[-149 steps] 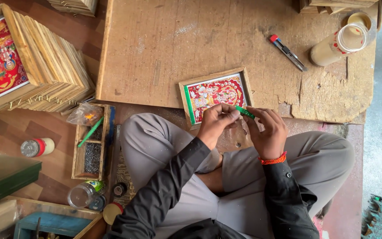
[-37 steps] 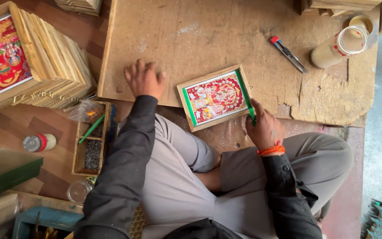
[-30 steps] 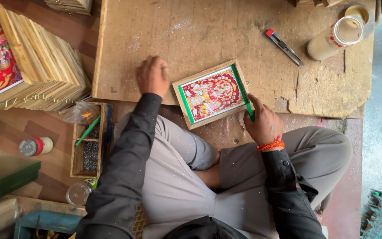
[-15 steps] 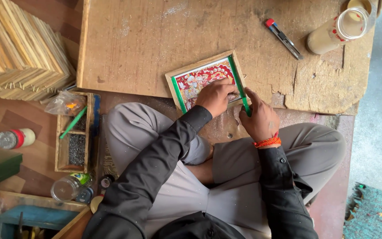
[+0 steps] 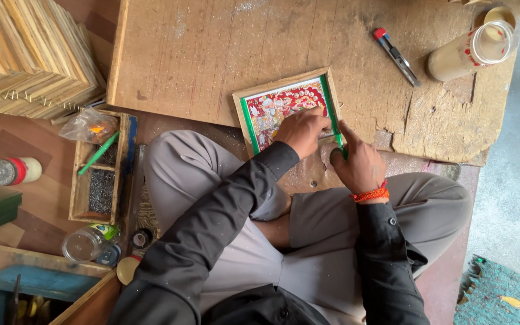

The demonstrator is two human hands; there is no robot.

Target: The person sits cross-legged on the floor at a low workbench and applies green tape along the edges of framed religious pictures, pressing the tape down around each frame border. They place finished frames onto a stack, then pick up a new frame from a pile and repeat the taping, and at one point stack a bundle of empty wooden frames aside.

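Observation:
A small wooden framed picture [image 5: 272,106], red and colourful with a green inner border, lies on the worn wooden board [image 5: 212,54] in front of my knees. My left hand [image 5: 301,130] rests on the picture's lower right part, fingers curled. My right hand [image 5: 356,161] is at the frame's right edge and pinches a thin green strip [image 5: 330,108] that runs along that edge. An orange thread band circles my right wrist.
A red-tipped cutter [image 5: 396,56] and a tan bottle [image 5: 470,51] lie on the board's far right. A stack of wooden frames [image 5: 37,54] stands at the left. Beside my left knee are a small nail box [image 5: 99,174] with a green stick, jars [image 5: 13,171] and a blue crate [image 5: 31,295].
My left hand came off the board at the left and moved right onto the picture. The right hand stayed at the frame's right edge. The view shifted closer.

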